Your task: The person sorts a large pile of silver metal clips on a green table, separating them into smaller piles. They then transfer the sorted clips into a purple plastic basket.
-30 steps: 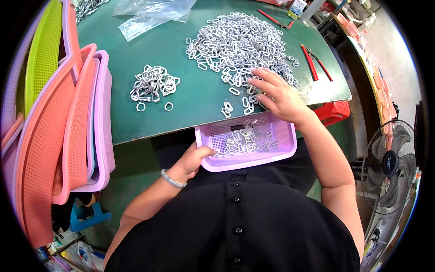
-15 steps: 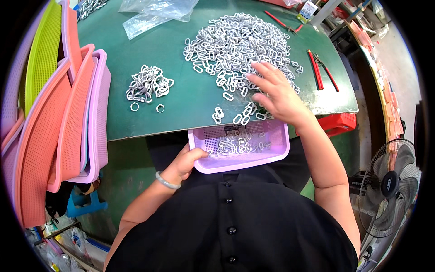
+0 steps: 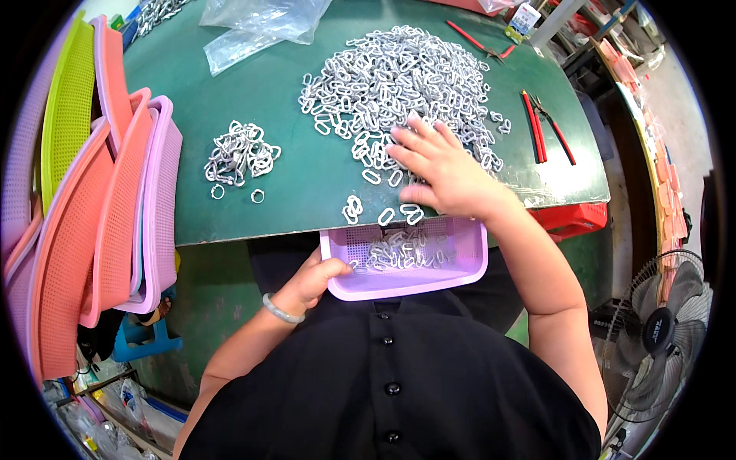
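My left hand point(image 3: 313, 280) grips the left end of a purple plastic basket point(image 3: 414, 290), thumb over its rim. The basket sits at my lap against the table edge, with a loose layer of grey oval rings point(image 3: 399, 251) inside. On the green table, my right hand point(image 3: 445, 172) lies palm down with fingers spread over the near side of a big heap of grey oval chain links point(image 3: 406, 77). What its palm touches is hidden. A few loose links point(image 3: 386, 216) lie near the edge, just above the basket.
A smaller pile of grey clasp-like rings point(image 3: 241, 152) lies on the table's left. Red-handled pliers point(image 3: 548, 126) and another pair point(image 3: 484, 44) lie to the right and back. A clear plastic bag point(image 3: 264, 31) is behind; stacked baskets point(image 3: 73, 230) stand left, a fan point(image 3: 658, 330) right.
My right hand has moved slightly left over the near side of the heap. Fewer loose links show near the table edge. My left hand still holds the basket.
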Tool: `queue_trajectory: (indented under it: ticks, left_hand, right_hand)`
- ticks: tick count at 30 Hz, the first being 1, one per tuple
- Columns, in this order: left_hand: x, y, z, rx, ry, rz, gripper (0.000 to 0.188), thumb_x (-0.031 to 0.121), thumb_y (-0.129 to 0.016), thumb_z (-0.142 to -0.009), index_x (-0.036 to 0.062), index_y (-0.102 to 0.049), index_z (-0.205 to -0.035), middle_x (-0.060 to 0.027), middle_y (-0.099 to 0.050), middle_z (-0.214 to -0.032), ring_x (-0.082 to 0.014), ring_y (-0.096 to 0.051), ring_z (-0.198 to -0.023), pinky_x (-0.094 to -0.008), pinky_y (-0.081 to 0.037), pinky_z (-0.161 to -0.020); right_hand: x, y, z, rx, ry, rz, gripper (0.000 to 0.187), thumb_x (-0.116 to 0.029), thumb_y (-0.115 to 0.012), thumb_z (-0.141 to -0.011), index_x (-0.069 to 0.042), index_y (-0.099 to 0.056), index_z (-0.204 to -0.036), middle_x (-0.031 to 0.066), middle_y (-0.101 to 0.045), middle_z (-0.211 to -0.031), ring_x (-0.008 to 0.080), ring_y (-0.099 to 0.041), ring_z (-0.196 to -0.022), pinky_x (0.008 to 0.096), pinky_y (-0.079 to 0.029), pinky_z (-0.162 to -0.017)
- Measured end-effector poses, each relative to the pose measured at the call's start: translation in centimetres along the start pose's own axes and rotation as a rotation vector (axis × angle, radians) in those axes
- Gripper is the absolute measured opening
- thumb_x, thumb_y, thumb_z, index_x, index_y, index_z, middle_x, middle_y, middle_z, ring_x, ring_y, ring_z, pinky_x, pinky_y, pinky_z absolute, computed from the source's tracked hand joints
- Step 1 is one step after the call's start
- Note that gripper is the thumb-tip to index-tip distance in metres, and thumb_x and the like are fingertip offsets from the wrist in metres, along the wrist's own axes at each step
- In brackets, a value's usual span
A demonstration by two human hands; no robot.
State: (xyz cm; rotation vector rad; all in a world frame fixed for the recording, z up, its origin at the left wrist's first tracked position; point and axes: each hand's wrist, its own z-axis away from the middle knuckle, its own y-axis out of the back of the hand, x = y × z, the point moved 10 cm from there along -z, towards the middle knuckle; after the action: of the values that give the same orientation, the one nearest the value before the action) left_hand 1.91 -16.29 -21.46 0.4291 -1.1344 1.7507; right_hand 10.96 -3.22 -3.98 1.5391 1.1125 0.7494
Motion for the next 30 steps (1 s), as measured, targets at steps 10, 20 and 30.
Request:
queue_trajectory:
  ticks: [10,20,30]
  left_hand:
    - [0.6,-0.3,0.1,-0.022,-0.01,-0.009,0.054,0.002,-0.049,-0.07,-0.0012,-0.039,-0.123,-0.0098,-0.054,-0.108,-0.0192,-0.053,-0.099,-0.0314,-0.04,-0.087]
    - [-0.3,0.8,0.3,0.012,-0.02,-0.025,0.053,0.003,-0.049,-0.07,-0.0025,-0.04,-0.122,-0.011,-0.054,-0.109,-0.0203,-0.053,-0.099,-0.0322,-0.041,-0.088]
    - [0.0,0.9,0.3,0.012,-0.05,-0.008,0.051,0.002,-0.049,-0.07,-0.0025,-0.042,-0.12,-0.0106,-0.055,-0.107,-0.0197,-0.055,-0.098,-0.0325,-0.043,-0.086]
  right_hand:
    - [0.5,3.9,-0.7,0.152,0.036,-0.218,0.02,-0.009,-0.057,-0.074,-0.004,-0.059,-0.093,0.0121,-0.059,-0.089,0.031,-0.055,-0.088,0.0394,-0.043,-0.076]
    - [3.3,1.2,-6.1,0.113,0.111,-0.249,0.017,0.006,-0.052,-0.071,-0.001,-0.057,-0.086,0.014,-0.054,-0.112,0.0328,-0.051,-0.102,0.038,-0.043,-0.086]
    - [0.9,-0.2,-6.2,0.071,0.245,0.095,0.013,-0.006,-0.057,-0.066,-0.001,-0.06,-0.078,0.0082,-0.052,-0.114,0.0256,-0.046,-0.105,0.0359,-0.04,-0.087]
